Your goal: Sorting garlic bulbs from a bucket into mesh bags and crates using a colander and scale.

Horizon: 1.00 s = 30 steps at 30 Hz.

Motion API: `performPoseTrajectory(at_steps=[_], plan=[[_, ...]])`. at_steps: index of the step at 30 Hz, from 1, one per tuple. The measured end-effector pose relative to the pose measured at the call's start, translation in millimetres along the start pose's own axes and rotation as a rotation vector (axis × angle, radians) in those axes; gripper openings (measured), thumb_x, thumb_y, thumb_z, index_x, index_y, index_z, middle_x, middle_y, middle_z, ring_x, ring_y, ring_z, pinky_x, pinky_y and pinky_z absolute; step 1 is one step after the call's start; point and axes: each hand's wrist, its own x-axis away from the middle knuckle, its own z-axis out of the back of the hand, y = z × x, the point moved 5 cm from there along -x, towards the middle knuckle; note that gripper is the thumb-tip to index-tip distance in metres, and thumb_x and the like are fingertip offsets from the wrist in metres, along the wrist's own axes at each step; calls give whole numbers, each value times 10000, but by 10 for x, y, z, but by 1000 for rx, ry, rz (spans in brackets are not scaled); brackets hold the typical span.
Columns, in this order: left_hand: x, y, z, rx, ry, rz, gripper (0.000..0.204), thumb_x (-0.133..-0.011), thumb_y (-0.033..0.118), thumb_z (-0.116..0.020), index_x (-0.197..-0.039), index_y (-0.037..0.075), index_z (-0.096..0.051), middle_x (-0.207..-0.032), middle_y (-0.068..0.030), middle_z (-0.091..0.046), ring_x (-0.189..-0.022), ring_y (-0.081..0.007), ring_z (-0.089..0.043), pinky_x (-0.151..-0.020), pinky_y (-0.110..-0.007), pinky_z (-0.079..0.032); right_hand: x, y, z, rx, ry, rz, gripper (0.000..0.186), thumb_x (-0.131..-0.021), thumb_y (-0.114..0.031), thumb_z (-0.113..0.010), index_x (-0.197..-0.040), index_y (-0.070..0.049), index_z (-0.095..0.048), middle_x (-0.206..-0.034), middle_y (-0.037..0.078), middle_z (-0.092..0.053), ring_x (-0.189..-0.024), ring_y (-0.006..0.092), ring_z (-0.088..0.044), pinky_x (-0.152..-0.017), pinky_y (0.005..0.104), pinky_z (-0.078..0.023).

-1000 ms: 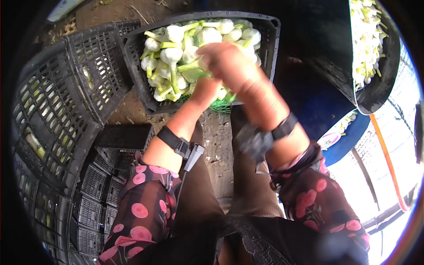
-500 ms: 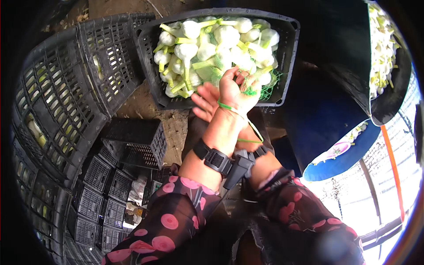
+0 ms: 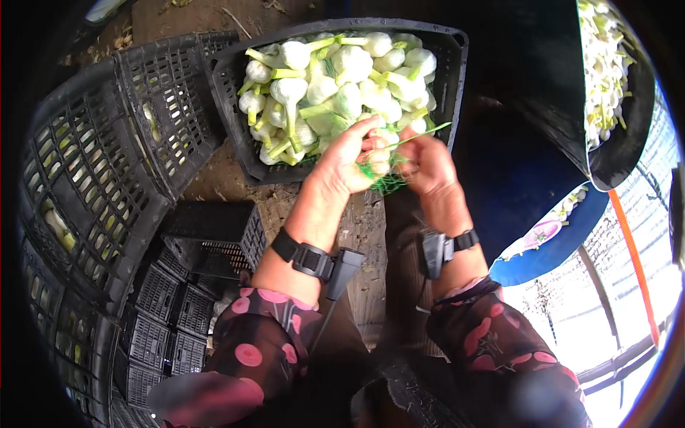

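A black plastic crate (image 3: 457, 85) holds several white bulbs with cut green stems (image 3: 289, 91), inside fine green netting. At its near edge my left hand (image 3: 355, 158) is closed on bunched green mesh (image 3: 385, 184). Just right of it my right hand (image 3: 428, 160), a little blurred, has its fingers curled at a thin green strand (image 3: 432, 130) that sticks out toward the right.
Black crates with pale contents (image 3: 85, 167) line the left; smaller crates (image 3: 153, 299) are stacked lower left. Dark blue containers (image 3: 542, 253) and a pile of pale bulbs (image 3: 603, 71) are at the right, beside an orange strap (image 3: 635, 264). Worn wooden boards (image 3: 364, 242) show beneath.
My hands, crossed half a second ago, are now side by side. My right hand has moved out from under the left, and the green loop has left my left wrist.
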Motion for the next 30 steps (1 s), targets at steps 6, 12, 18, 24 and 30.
performPoseTrajectory(at_steps=[6, 12, 18, 24, 30], plan=[[-73, -4, 170, 15, -197, -353, 328, -990, 375, -454, -780, 123, -455, -593, 61, -337, -459, -55, -310, -436, -215, -273, -110, -601, -686, 118, 147, -20, 121, -913, -93, -531, -833, -5, -554, -545, -72, -284, -423, 46, -239, -378, 214, -196], [-181, 100, 422, -910, 285, -1167, 298, -991, 275, -474, -885, 5, -545, -759, -18, -544, -600, -105, -495, -485, -244, -395, 183, -82, -1516, 1829, -311, 718, 117, -749, -46, -571, -815, -3, -657, -697, 79, -625, -577, 173, -586, -530, 320, -500], [-260, 47, 334, -485, 140, -742, 260, -938, 255, -501, -725, 108, -475, -632, 19, -445, -494, -72, -396, -409, -227, -313, 1340, 1233, -1861, 1780, -777, 866, 117, -672, -91, -588, -757, -16, -617, -649, 173, -628, -591, 314, -634, -549, 416, -513], [-200, -138, -56, 343, -8, -535, 304, -924, 250, -447, -644, 161, -370, -552, 41, -319, -441, -99, -262, -446, -252, -255, 714, -34, -248, -108, -756, 180, 392, -935, -314, -511, -1090, 35, -600, -822, 125, -655, -705, 194, -633, -594, 285, -498], [-298, -137, -196, 866, -252, -444, 298, -917, 247, -413, -647, 133, -360, -566, 17, -313, -487, -143, -313, -503, -290, -325, -189, 1007, -167, 149, -461, 27, 474, -926, -213, -590, -1329, -24, -425, -1240, 112, -538, -1041, 239, -579, -903, 377, -479]])
